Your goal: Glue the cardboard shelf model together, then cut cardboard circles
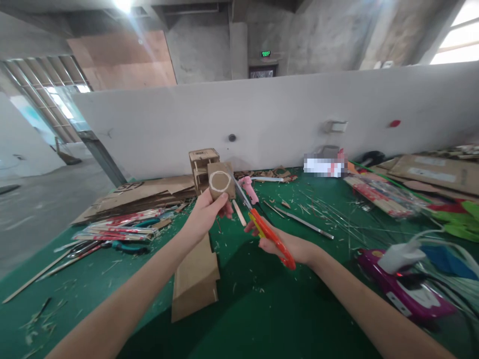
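My left hand (209, 212) pinches a small piece of brown cardboard (220, 183) by its lower edge; a pale ring is marked on its face. Around the handles of orange and yellow scissors (275, 242), the fingers of my right hand (267, 239) are closed. The blades point up and away, close to the right edge of the cardboard; I cannot tell whether they touch it. Behind the cardboard stands a small box-like frame with shelves (202, 162). Below my left hand lies a folded cardboard sheet (196, 279) on the green table (262, 319).
A pink glue gun (249, 189) lies behind the scissors. Wrapped sticks (116, 227) and teal-handled pliers (129, 248) are at left, near stacked cardboard (138, 202). At right are a purple power strip (407, 289) with cables and a thin knife-like strip (307, 223). A white partition (168, 129) rises behind.
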Demonstrator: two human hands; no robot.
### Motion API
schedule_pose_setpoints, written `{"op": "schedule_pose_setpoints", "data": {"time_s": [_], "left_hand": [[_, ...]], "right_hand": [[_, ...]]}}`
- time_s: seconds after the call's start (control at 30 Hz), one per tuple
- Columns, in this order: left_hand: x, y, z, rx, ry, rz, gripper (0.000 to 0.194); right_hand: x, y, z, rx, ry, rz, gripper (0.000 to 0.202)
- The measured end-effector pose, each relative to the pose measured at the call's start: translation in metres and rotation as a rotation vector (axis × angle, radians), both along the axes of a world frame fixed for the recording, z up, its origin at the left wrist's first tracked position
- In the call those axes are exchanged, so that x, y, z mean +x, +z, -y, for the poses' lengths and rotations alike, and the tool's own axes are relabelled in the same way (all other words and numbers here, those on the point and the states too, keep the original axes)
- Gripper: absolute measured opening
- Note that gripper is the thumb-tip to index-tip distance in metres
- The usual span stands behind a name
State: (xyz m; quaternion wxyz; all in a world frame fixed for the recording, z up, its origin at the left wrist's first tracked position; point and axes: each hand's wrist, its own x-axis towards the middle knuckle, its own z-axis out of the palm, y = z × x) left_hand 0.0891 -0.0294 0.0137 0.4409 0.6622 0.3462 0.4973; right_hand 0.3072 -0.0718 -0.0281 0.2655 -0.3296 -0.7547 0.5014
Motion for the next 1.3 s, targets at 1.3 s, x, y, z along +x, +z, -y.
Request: {"op": "schedule_pose_setpoints", "data": {"time_s": [1.3], "left_hand": [[-0.009,0.012,0.008,0.004,-0.211,-0.152,0.019]], "right_hand": [[-0.019,-0.009,0.009,0.271,-0.479,0.154,0.042]]}}
